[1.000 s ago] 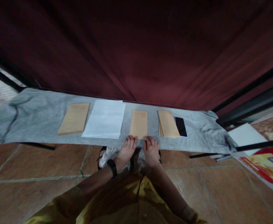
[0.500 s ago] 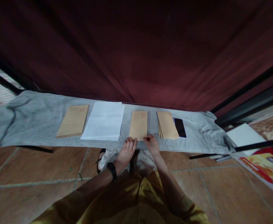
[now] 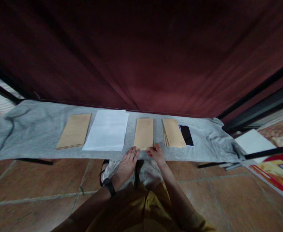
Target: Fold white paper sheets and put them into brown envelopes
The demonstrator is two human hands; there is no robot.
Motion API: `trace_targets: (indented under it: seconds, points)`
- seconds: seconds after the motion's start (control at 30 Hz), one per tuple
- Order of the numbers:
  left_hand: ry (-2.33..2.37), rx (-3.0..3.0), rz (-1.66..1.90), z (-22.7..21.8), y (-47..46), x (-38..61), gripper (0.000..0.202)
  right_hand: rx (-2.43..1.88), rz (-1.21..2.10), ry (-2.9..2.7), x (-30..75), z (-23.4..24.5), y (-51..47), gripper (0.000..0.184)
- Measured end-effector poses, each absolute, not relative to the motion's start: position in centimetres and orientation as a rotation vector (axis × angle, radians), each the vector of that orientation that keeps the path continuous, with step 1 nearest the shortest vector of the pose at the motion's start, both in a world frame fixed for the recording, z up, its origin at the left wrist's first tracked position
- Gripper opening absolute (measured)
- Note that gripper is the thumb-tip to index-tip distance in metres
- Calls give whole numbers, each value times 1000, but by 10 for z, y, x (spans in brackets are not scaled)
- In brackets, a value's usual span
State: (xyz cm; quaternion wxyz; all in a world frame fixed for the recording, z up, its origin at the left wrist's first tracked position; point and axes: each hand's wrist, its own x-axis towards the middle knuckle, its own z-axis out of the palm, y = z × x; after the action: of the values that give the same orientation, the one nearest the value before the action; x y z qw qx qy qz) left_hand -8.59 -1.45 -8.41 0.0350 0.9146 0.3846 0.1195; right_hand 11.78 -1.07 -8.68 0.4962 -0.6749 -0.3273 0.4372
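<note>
- One dark red cloth [image 3: 141,64] hangs across the far side, with long folds.
- Brown tiled floor [image 3: 35,180] fills the near side, crossed by pale joints.
- Grey cloth [image 3: 35,129] covers a long, narrow surface from left to right, rumpled at both ends.
- Mustard shirt [image 3: 143,212] of the person, at the near middle.
- White sheets [image 3: 107,130], at least two, lie left of the middle, slightly out of line at the right side.
- Left stack of brown envelopes [image 3: 74,130] lies just beyond the sheets, its layers visible at the near edge.
- Right stack of brown envelopes [image 3: 174,132] lies near the middle envelope, fanned along its left side.
- Middle envelope [image 3: 143,132], also brown, lies flat on the grey cloth between the sheets and the right stack, a small reddish print at its far right corner.
- Left hand [image 3: 127,162] is spread, fingertips at the near left corner of the middle envelope.
- Right hand [image 3: 157,155] has bent fingers at the near right corner; whether they pinch the paper, I cannot tell.
- Dark-screened phone [image 3: 186,135] lies just right of the right stack.
- Black wristband [image 3: 109,187] circles the left wrist.
</note>
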Motion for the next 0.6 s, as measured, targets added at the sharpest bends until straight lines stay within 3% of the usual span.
trace_targets:
  seconds: [0.2, 0.33, 0.6]
  points:
    - [1222, 1889, 864, -75, 9, -80, 62, -1501, 1084, -709, 116, -80, -13, 39]
    - [1206, 1271, 940, -62, 27, -66, 70, -1400, 1115, -700, 117, -73, -20, 47]
    - [1051, 1095, 864, -53, 38, -58, 41, -1363, 1188, -657, 118, -69, -22, 47]
